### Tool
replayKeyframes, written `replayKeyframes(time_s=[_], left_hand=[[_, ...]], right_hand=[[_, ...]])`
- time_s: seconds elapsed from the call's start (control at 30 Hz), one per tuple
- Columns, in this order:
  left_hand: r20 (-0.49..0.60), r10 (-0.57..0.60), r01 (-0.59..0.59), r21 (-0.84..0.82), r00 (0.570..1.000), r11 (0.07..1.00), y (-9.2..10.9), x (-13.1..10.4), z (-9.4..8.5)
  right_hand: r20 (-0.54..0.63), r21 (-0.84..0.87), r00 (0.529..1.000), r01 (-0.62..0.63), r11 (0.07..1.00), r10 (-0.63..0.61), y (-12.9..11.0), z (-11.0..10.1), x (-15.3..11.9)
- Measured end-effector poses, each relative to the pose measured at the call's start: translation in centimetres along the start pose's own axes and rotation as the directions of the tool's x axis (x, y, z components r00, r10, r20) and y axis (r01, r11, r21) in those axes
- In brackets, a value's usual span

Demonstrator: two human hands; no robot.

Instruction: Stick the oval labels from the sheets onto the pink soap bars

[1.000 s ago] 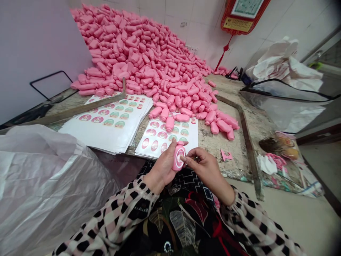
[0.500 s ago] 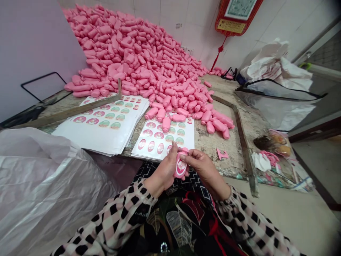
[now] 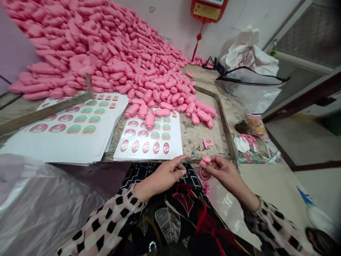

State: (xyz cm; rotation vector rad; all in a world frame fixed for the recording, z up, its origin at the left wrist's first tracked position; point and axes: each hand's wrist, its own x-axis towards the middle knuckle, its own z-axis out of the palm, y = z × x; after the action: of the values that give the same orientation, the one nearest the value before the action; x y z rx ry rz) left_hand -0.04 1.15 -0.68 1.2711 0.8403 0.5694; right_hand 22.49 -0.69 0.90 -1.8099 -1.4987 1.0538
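Note:
My right hand has its fingers round a pink bottle, held past the table's front edge. To its left, my left hand is over my lap with its fingers apart and nothing in them. A sheet of oval and round stickers lies at the table's edge in front of my left hand. Several loose pink bottles rest on the sheet's upper part. A small pink piece lies on the table just beyond my right hand.
A large heap of pink bottles covers the back left. A wider stack of sticker sheets lies left, crossed by a wooden strip. Another strip borders the right. Plastic sheeting hangs at lower left.
The hands have parted. My left hand has let go of the bottle, and my right hand has carried it to the right. The view has turned and shifted.

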Motion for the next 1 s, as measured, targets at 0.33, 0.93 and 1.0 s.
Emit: replayKeyframes(time_s=[0.33,0.93,1.0], left_hand=[[-0.066,-0.024,0.022,-0.025,0.998,0.999,-0.1,0.3,-0.6],[-0.303,0.028,0.022,0.159,0.952,0.987,3.0,-2.8,-2.6],[-0.313,0.041,-0.002,0.124,0.949,0.992,2.8,-2.7,-3.0]], right_hand=[[0.124,-0.647,0.988,0.008,0.762,0.095,3.2,-1.5,-1.8],[0.335,-0.697,0.812,0.555,0.455,-0.477,-13.7,10.1,19.7],[0.317,-0.677,0.825,0.543,0.497,-0.468,-13.5,9.7,20.1]])
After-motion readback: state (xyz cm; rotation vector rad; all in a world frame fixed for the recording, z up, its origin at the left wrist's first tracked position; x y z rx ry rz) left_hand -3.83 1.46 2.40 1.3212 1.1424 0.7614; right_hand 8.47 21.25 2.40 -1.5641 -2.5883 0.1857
